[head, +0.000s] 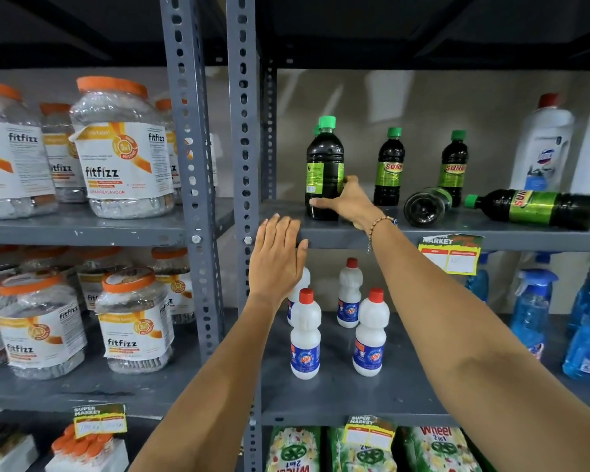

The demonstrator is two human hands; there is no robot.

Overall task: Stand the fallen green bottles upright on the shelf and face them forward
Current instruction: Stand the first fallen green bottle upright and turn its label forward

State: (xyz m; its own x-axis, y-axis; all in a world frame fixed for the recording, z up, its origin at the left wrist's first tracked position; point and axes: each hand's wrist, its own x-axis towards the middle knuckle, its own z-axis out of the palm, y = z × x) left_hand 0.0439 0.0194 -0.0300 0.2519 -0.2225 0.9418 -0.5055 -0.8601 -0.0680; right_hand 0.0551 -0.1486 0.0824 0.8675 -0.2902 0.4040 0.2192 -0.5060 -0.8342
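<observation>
On the grey shelf point(331, 235), my right hand point(349, 202) grips the lower body of an upright dark bottle with a green cap point(322, 165); its label's back faces me. Another green cap peeks from behind it. Two more green-capped bottles stand upright further back, one point(389, 168) and another point(453, 168), both showing the SUNNY label. Two bottles lie fallen: one point(426, 206) with its base pointing at me, one point(539, 207) lying sideways with its cap to the left. My left hand point(276, 257) rests flat, fingers together, on the shelf's front edge, holding nothing.
Large white bottles point(542, 148) stand at the right end of the same shelf. Small white red-capped bottles point(305, 335) and blue spray bottles point(532, 311) fill the shelf below. Orange-lidded jars point(120, 148) occupy the left rack beyond the grey uprights point(244, 131). A price tag point(450, 253) hangs from the shelf edge.
</observation>
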